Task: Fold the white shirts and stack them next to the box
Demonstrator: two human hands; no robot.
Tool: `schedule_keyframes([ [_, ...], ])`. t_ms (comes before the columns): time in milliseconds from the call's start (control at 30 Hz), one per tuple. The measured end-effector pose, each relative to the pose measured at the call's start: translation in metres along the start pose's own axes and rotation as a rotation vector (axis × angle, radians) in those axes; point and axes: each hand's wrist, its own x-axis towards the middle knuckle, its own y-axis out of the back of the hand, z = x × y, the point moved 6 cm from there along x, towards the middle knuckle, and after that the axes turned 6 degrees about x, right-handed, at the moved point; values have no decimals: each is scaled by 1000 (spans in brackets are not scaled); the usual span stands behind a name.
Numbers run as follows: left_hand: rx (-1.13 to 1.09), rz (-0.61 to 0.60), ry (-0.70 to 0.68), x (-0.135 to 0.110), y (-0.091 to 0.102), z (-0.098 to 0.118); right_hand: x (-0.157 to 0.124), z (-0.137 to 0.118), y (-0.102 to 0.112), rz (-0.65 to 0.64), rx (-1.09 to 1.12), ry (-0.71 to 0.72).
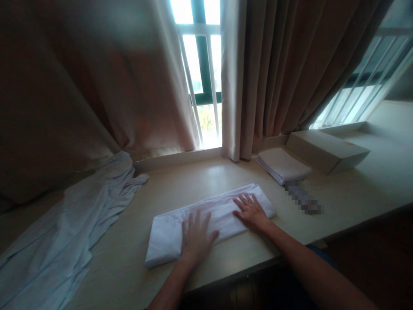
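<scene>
Flatly | left fingers (pixel 197 220), right fingers (pixel 243 201) splayed apart | smooth, lightly creased oblong folded cloth (pixel 222 218)

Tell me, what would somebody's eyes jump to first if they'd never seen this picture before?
Probably the bright window, glowing at the top middle between dark curtains. Next, just below the middle, come the left hand and right hand, spread open on a folded white cloth. Then maybe the big crumpled cloth sprawling over the table at the left.
</scene>
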Motion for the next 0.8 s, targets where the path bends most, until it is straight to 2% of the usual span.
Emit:
schedule_keyframes([
  [67, 6, 1, 105, 1, 0, -19, 2, 16, 3, 12, -12, -41],
  [167, 70, 26, 306, -3, 0, -65, 4, 37, 7, 35, -13, -86],
  [233, 99, 40, 401, -9, 0, -94, 5, 44, 7, 29, -7, -100],
  [300, 104, 43, 449, -17, -1, -112, 5, 47, 5, 26, -5, -118],
  [367, 106, 49, 458, -23, -2, -117, 5, 47, 4, 50, -8, -137],
  [567, 136, 70, 494, -27, 5, -113, 6, 50, -1, 73, -9, -166],
  [700, 115, 20, 428, -21, 12, -121, 6, 51, -1, 59, -15, -162],
  [800, 141, 26, 374, -22, 13, -126, 3, 48, 1, 52, -18, -161],
])
